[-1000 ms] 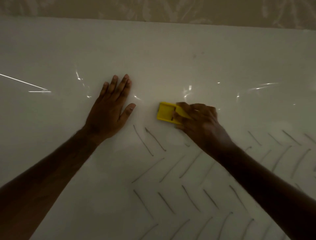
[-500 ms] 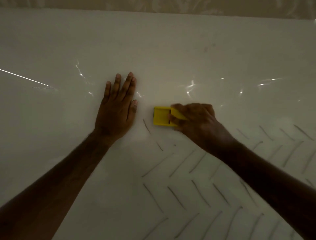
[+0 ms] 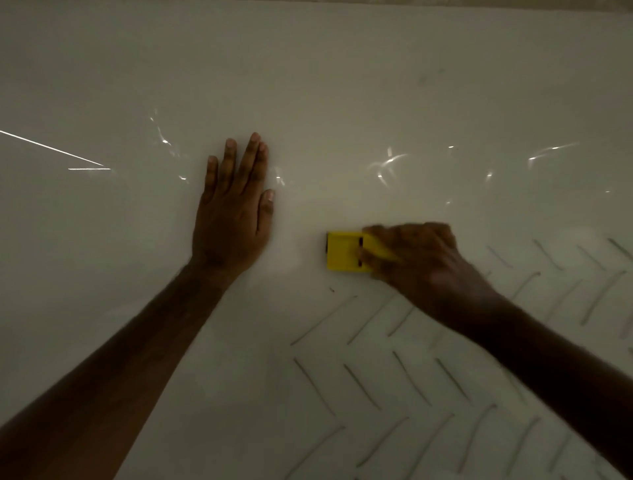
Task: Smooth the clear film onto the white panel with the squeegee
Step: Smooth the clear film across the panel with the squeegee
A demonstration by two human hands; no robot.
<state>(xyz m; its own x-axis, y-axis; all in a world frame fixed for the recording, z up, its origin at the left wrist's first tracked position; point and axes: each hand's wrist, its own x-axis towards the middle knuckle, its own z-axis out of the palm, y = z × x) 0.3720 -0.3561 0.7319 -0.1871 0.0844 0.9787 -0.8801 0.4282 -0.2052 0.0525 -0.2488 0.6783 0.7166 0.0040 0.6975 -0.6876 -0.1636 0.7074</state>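
Observation:
A large white panel [image 3: 342, 68] fills the view in dim light, with clear film [image 3: 387, 164] over it showing as bright wrinkle glints across the middle. My left hand [image 3: 233, 219] lies flat on the film, palm down, fingers together and pointing away from me. A small yellow squeegee [image 3: 342, 251] rests on the film right of it, and my right hand [image 3: 418, 260] grips its right end. A hand's width of bare film separates the squeegee from my left hand.
A herringbone pattern of thin grey lines [image 3: 394, 377] covers the lower right of the panel. A long bright crease [image 3: 51, 147] runs in from the left edge. A patterned wall strip [image 3: 479, 1] shows just above the panel's far edge.
My right hand has drawn the squeegee to the right, widening the gap to my left hand. My left hand stays flat, thumb pulled in beside the fingers. The camera view has shifted.

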